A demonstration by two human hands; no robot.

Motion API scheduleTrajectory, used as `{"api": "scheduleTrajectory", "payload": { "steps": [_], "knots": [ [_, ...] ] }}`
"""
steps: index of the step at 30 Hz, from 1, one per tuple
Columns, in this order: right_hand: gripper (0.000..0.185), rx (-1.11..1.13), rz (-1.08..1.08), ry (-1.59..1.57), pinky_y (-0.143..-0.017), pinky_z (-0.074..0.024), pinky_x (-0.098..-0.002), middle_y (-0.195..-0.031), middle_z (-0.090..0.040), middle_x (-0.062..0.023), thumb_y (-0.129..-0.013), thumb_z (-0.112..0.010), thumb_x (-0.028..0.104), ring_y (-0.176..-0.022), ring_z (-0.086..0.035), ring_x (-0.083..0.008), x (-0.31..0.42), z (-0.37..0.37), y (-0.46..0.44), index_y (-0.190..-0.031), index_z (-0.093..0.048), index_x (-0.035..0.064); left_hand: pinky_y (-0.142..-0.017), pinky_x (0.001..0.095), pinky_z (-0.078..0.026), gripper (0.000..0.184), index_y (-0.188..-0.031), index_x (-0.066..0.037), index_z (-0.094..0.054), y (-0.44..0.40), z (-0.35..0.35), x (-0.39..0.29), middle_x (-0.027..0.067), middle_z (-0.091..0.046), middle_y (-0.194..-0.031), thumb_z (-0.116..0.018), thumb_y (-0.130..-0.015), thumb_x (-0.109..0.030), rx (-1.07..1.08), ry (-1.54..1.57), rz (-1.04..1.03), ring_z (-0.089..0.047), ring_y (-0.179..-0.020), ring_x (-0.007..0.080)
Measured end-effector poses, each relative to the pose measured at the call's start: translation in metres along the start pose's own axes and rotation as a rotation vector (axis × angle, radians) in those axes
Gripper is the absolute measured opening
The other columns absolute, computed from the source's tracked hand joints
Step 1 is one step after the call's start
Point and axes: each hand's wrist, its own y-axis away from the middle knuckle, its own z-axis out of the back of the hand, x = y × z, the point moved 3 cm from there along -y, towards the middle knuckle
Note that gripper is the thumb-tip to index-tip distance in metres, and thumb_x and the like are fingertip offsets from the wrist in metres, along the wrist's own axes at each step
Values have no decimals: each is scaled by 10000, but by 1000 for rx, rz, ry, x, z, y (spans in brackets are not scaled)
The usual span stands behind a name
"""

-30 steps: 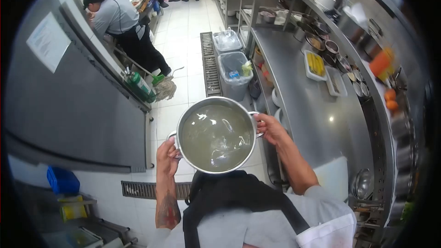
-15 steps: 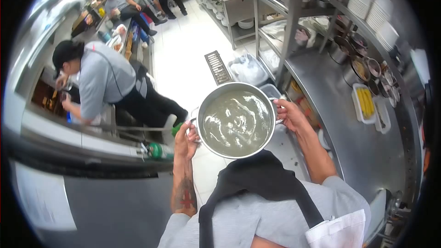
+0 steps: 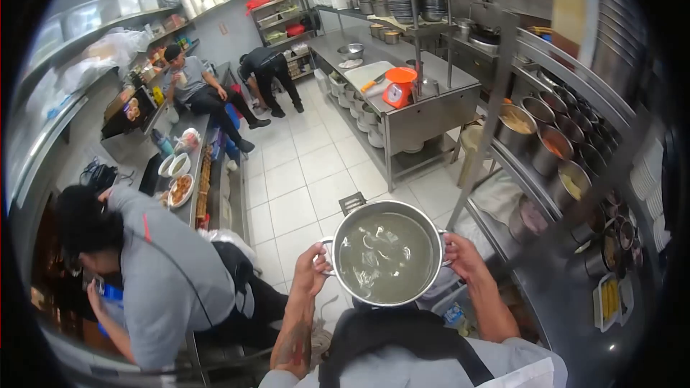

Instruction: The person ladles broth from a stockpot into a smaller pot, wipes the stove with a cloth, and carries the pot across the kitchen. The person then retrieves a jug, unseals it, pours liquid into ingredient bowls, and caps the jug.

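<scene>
I have the steel pot (image 3: 386, 206) squarely between the two hands, its round mouth turned up toward my view and greyish liquid (image 3: 388, 262) inside. The left hand (image 3: 310, 271) is curled closed around the pot's left handle (image 3: 328, 240); the right hand (image 3: 465, 257) is bent around the opposite side in the same way, though some of its fingers are hidden and I can't tell how tightly they wrap. The pot sits just beyond the dark apron (image 3: 410, 338), with a co-worker (image 3: 176, 266) leaning over at my left
</scene>
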Motion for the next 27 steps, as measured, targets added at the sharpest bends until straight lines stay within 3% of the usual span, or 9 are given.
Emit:
{"api": "scheduleTrajectory", "payload": {
  "steps": [1, 7, 10, 13, 16, 21, 25, 27],
  "knots": [
    [125, -21, 29, -17, -479, -348, -183, -684, -465, 86, -944, -648, 199, -507, -377, -16, 6, -2, -23, -990, -622, 85, -585, 229, -406, 268, -931, -45, -583, -35, 2, -11, -33, -486, -691, -662, -963, -300, 53, -61, 28, -418, -535, 40],
    [152, -254, 157, -121, -548, -402, -229, -619, -444, 98, -932, -652, 186, -519, -391, -22, 43, -24, -117, -1026, -637, 67, -525, 197, -380, 264, -931, -42, -587, -242, -50, -73, -14, -461, -705, -670, -949, -292, 144, -287, 118, -403, -553, 39],
    [158, -346, 246, -163, -567, -418, -248, -597, -431, 95, -928, -663, 188, -505, -387, -31, 61, -30, -157, -1023, -641, 64, -522, 202, -380, 310, -935, -38, -585, -343, -81, -78, -23, -466, -690, -681, -938, -333, 280, -305, 315, -383, -531, 38],
    [153, -432, 251, -220, -577, -432, -247, -587, -425, 91, -921, -672, 190, -497, -387, -38, 79, -19, -206, -1000, -638, 64, -517, 195, -344, 341, -916, -72, -581, -440, -116, -63, -60, -434, -631, -663, -938, -402, 295, -519, 293, -359, -515, 36],
    [185, -553, 287, -312, -589, -450, -256, -587, -418, 86, -910, -682, 195, -495, -389, -46, 91, -2, -248, -1004, -637, 42, -504, 194, -324, 342, -912, -92, -584, -530, -145, -39, -56, -447, -638, -643, -944, -427, 340, -612, 430, -351, -510, 38],
    [228, -714, 359, -394, -636, -485, -292, -625, -425, 53, -902, -684, 197, -541, -422, -74, 128, 24, -296, -823, -491, 106, -495, 193, -295, 320, -874, -76, -579, -648, -235, 10, -39, -425, -670, -695, -913, -371, 450, -681, 550, -351, -542, 45],
    [235, -868, 463, -434, -617, -469, -297, -658, -434, 32, -907, -673, 177, -550, -426, -81, 171, 50, -328, -785, -484, 109, -546, 204, -434, 311, -1038, -118, -612, -723, -334, 62, -7, -605, -796, -689, -918, -394, 507, -686, 514, -513, -605, 66],
    [215, -890, 556, -474, -601, -461, -291, -663, -434, 28, -909, -665, 169, -551, -433, -85, 200, 60, -343, -795, -496, 101, -536, 217, -430, 332, -972, -93, -641, -771, -372, 103, -8, -581, -729, -690, -910, -416, 556, -741, 568, -509, -579, 79]
  ]
}}
